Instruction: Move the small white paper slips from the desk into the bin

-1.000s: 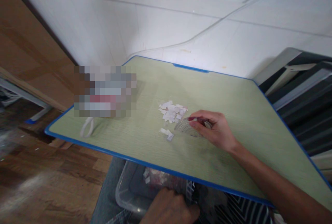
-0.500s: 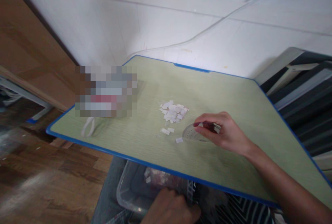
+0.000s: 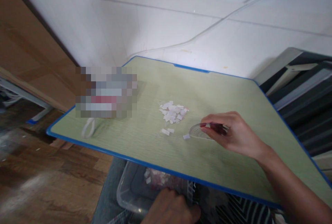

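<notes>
Soft, even daylight falls across the pale wall [image 3: 155,26] and the counter [image 3: 233,89], with faint shadows only. The whole picture is slightly soft; the floor [image 3: 38,182] at lower left smears, and edges bow outward.

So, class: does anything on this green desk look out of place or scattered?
Yes. Most white paper scraps sit in one heap, but a few strays and one single piece lie apart, beside the clear protractor under the right hand. More scraps lie in the plastic tub below the desk.
</notes>
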`<state>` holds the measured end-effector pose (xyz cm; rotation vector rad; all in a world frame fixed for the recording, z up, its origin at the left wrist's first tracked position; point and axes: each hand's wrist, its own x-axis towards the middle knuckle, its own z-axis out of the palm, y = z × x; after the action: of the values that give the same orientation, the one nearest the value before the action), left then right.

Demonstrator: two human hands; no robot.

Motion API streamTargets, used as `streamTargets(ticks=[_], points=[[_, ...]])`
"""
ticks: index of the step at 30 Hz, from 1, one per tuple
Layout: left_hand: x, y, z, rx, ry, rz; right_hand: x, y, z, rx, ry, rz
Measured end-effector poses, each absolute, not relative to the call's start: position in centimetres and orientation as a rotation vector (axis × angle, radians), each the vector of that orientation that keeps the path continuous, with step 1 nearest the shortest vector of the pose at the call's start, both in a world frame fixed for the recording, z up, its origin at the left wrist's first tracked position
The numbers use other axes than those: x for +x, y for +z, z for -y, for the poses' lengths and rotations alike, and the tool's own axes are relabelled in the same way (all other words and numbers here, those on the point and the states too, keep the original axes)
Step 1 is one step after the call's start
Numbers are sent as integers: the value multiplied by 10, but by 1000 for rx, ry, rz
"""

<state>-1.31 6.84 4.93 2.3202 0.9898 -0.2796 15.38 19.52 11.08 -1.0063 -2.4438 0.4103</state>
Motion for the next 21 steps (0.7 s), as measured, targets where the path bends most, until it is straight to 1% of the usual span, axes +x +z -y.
streamTargets(ticks=[2,8,15,19,21], points=[[-14,51,-67,2330,-257,-997,155,111,-195,-1004,409,2452],[-14,51,-69,2341,-302,-973,156,108,-194,-1090,208,2419],[-14,43,-66,2335,-224,-998,134,98,-191,-964,418,2215],[-14,40,-66,2335,-160,-1008,127,89,-193,-1009,420,2288],[-13,40,-67,2339,-187,-1001,127,89,-193,-1047,357,2283]])
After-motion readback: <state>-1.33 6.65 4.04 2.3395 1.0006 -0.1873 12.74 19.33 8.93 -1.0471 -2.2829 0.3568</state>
